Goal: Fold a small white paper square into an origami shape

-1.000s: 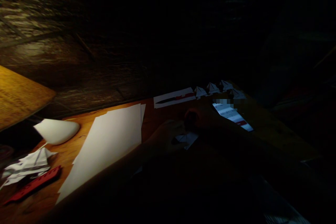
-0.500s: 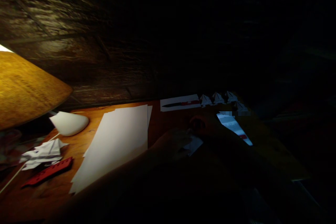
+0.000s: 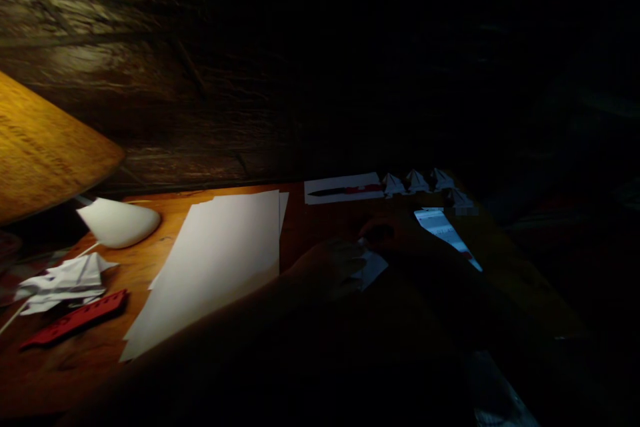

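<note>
In the head view the scene is very dark, lit only from the left by a lamp [image 3: 45, 160]. Both hands meet over a small folded paper [image 3: 373, 268] that lies on the wooden table [image 3: 320, 227], just right of a stack of sheets [image 3: 220, 260]. The left hand [image 3: 327, 270] rests on the paper's left edge with its fingers curled down onto it; the right hand [image 3: 395, 237] touches its upper right corner, but in the gloom I cannot tell whether either hand pinches the paper or only presses it. Just beyond the right hand lies a lit phone [image 3: 447, 233]. At the far edge a knife [image 3: 345, 190] lies on a white strip, with 4 small paper figures [image 3: 417, 181] in a row beside it. Far left lie crumpled paper [image 3: 65, 280] and a red ruler [image 3: 75, 323].
</note>
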`<state>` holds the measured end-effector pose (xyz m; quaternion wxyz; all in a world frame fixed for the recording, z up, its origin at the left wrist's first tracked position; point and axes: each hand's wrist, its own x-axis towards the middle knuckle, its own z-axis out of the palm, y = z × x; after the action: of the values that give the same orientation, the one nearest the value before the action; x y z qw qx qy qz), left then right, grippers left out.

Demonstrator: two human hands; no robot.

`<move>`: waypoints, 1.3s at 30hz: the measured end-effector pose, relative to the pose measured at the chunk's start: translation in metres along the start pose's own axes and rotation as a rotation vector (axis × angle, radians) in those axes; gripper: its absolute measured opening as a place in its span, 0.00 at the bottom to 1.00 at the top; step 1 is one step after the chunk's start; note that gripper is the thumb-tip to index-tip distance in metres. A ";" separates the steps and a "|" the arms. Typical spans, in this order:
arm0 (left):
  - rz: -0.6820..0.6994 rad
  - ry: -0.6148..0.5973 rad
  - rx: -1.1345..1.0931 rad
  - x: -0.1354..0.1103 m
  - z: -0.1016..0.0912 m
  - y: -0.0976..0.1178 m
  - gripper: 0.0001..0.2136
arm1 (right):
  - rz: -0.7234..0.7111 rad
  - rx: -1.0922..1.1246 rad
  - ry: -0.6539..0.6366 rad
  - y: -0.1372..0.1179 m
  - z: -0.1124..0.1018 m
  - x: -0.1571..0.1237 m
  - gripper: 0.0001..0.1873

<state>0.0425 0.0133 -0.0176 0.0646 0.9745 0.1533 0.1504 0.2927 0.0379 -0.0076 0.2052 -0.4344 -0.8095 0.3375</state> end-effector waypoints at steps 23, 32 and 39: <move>0.044 0.013 0.035 0.000 -0.005 -0.004 0.20 | -0.106 -0.100 -0.003 0.007 0.004 -0.002 0.17; -0.048 0.031 0.048 0.007 -0.005 0.001 0.14 | -0.111 -0.133 0.030 0.006 0.004 -0.001 0.14; -0.114 0.035 0.064 0.006 -0.005 0.001 0.17 | -0.106 -0.136 0.049 0.008 0.008 0.003 0.12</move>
<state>0.0465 0.0143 -0.0115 0.0390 0.9630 0.2146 0.1583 0.2905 0.0407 -0.0189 0.2126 -0.4122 -0.8471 0.2596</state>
